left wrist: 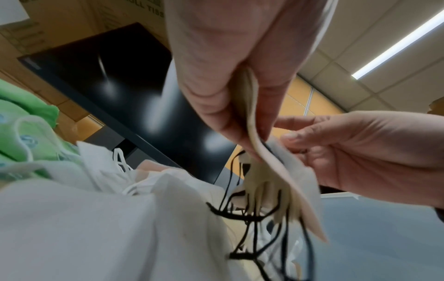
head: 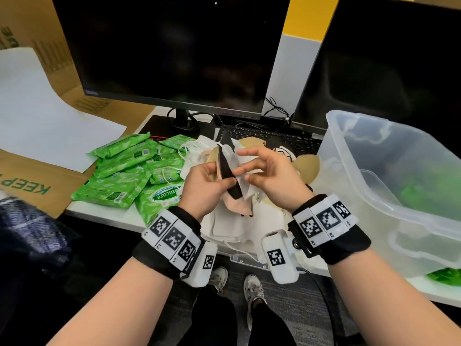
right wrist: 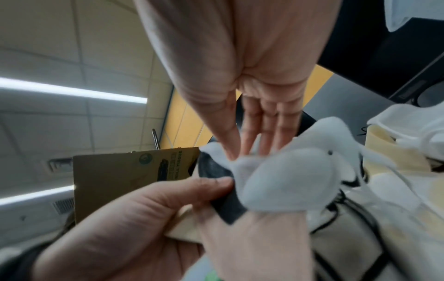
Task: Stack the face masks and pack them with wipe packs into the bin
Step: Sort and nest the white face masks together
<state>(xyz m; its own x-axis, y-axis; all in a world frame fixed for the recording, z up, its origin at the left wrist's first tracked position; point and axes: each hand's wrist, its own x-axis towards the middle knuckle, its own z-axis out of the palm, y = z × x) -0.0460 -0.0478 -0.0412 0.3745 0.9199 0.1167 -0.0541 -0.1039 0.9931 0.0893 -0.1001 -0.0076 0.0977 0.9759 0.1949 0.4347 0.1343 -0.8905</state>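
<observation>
Head view: worn high, looking forward and down over both forearms onto the white desk edge [head: 104, 211]; takes in two dark monitor screens, scattered green wipe packs [head: 117, 188] at left and the clear plastic bin [head: 379, 196] at right.

Left wrist view: set under the wrist, very near the left hand [left wrist: 216, 66], facing along the palm and upward (ceiling light strip in frame); right hand [left wrist: 360, 152] enters from the right.

Right wrist view: same low placement, close on the right hand [right wrist: 252, 76], facing upward toward ceiling panels.

Shared by all three: the fanned bundle of folded black, white and beige face masks [head: 230, 176] [left wrist: 276, 171] [right wrist: 276, 180] between both hands.
</observation>
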